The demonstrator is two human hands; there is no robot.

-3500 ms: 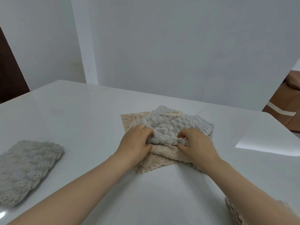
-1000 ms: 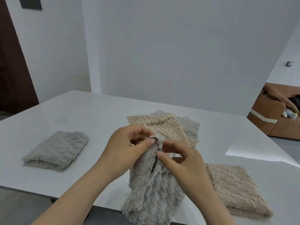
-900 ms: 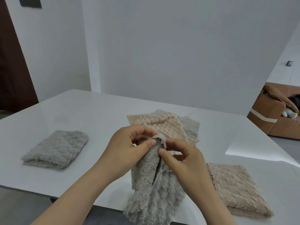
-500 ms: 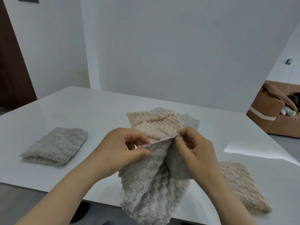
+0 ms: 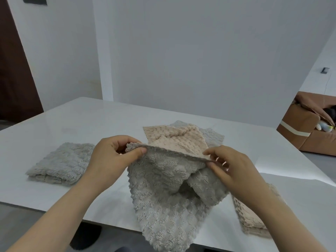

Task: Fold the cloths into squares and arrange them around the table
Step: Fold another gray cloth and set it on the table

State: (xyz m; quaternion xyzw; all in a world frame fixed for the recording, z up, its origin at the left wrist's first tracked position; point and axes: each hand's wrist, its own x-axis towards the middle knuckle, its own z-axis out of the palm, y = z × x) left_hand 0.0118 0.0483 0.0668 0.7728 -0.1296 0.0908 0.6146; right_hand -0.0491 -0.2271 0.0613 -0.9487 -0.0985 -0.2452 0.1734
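**Item in hand.** The grey cloth point(image 5: 163, 193) is held up over the near edge of the tabletop point(image 5: 91, 120). It is between the 2 hands and touches nothing else that can be seen.

**Hands.** The left hand point(image 5: 112, 157) pinches the left end of the cloth's top edge between thumb and curled fingers. The right hand point(image 5: 234, 171) pinches the right end of the same edge between thumb and forefinger. Neither hand is nearer to the work; each has 1 end.

**Governing relation.** The held edge runs left to right, roughly parallel to the near edge of the tabletop, and dips slightly toward the right. The body of the cloth hangs below it, bunched under the right hand, with the lowest corner below the level of the tabletop.

**Surroundings.** The unfolded pile point(image 5: 174, 139), beige over grey, lies just beyond the hands. 1 folded grey cloth point(image 5: 61, 164) lies to the left, and 1 folded beige cloth point(image 5: 251, 215) lies near right.

**Assessment.** The cloth is opened but not yet folded. Laying it down likely means carrying the edge forward. The bunched right side may land creased.
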